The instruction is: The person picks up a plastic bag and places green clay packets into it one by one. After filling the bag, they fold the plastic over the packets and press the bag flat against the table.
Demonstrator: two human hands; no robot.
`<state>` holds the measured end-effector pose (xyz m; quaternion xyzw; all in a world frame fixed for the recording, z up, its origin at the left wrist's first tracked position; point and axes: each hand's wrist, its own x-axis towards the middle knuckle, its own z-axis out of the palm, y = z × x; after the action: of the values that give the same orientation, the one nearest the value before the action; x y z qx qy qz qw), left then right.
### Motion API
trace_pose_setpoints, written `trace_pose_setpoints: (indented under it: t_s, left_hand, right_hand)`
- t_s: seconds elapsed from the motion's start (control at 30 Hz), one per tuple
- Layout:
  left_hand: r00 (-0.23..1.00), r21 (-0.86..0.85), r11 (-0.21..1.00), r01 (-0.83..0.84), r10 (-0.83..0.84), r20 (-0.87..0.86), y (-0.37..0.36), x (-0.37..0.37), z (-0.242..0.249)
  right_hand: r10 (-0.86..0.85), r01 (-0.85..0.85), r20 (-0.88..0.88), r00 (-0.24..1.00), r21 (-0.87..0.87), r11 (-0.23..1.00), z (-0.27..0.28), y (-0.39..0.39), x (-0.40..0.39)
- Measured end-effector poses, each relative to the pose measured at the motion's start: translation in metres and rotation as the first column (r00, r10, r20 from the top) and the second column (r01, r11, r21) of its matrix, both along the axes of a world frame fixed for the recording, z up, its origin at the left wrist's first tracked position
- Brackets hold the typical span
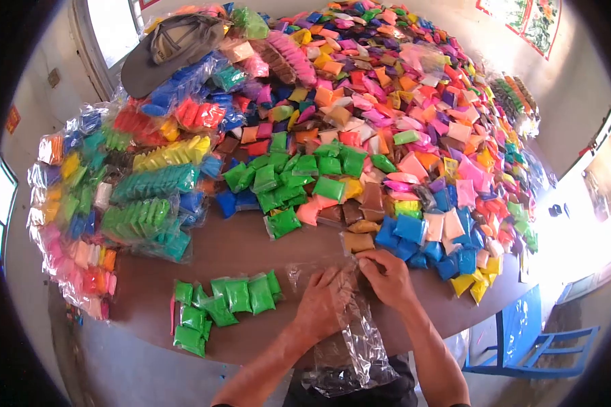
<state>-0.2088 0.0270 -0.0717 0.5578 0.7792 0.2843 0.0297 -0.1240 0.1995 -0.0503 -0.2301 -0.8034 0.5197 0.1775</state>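
Observation:
A long clear plastic bag (365, 339) hangs over the table's near edge toward my lap. Its top lies between my two hands. My right hand (389, 279) pinches the bag's upper edge between thumb and fingers. Against the bag's upper left part, my left hand (321, 302) has its fingers bent on the film; some of them are hidden. Left of that hand lie several small green packets (237, 296) in a loose group on the brown table (204, 247). A thin pink strip (172, 316) lies beside them.
A heap of coloured packets (387, 102) covers the table's far side, with green packets (278, 178) and blue packets (410, 228) at its near edge. Filled clear bags (153, 182) are stacked left, under a cap (173, 51). A blue chair (529, 339) stands right.

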Motion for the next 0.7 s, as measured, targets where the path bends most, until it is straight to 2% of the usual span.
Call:
trace_pose_setpoints:
  t_s: [0.07,0.17,0.23,0.37,0.43,0.53,0.57,0.7]
  left_hand:
    - [0.999,0.044,0.999,0.007,-0.005,-0.040,0.001,0.002,-0.002]
    - [0.999,-0.039,0.999,0.029,-0.027,0.031,0.007,0.005,0.000]
    - [0.998,-0.035,0.998,0.055,-0.056,-0.004,0.009,0.006,-0.002]
    - [0.998,0.054,0.996,0.065,-0.064,-0.013,0.015,0.012,0.002]
    - [0.997,0.061,0.997,0.049,-0.052,0.048,0.015,0.013,0.006]
    - [0.996,0.101,0.994,0.034,-0.042,0.074,0.012,0.013,0.005]
    - [0.997,0.108,0.994,0.037,-0.043,0.058,0.009,0.012,0.008]
    - [0.999,0.180,0.983,0.032,-0.039,0.031,0.008,0.012,0.017]
  right_hand:
    - [-0.002,0.002,0.005,1.000,-0.069,0.998,-0.001,0.001,-0.001]
    - [0.004,-0.003,0.006,1.000,-0.150,0.989,0.001,0.004,-0.002]
    - [0.006,-0.006,0.001,1.000,-0.248,0.969,0.000,0.007,-0.002]
    - [0.017,-0.022,-0.023,1.000,-0.233,0.972,-0.001,0.012,-0.001]
    - [0.000,-0.005,-0.024,1.000,-0.217,0.976,0.001,0.011,0.000]
    - [-0.037,0.044,0.025,0.999,-0.360,0.932,-0.008,0.017,-0.003]
    - [-0.035,0.035,0.008,0.999,-0.285,0.958,-0.006,0.016,-0.002]
    - [-0.012,0.014,0.008,1.000,-0.269,0.963,-0.014,0.019,-0.002]
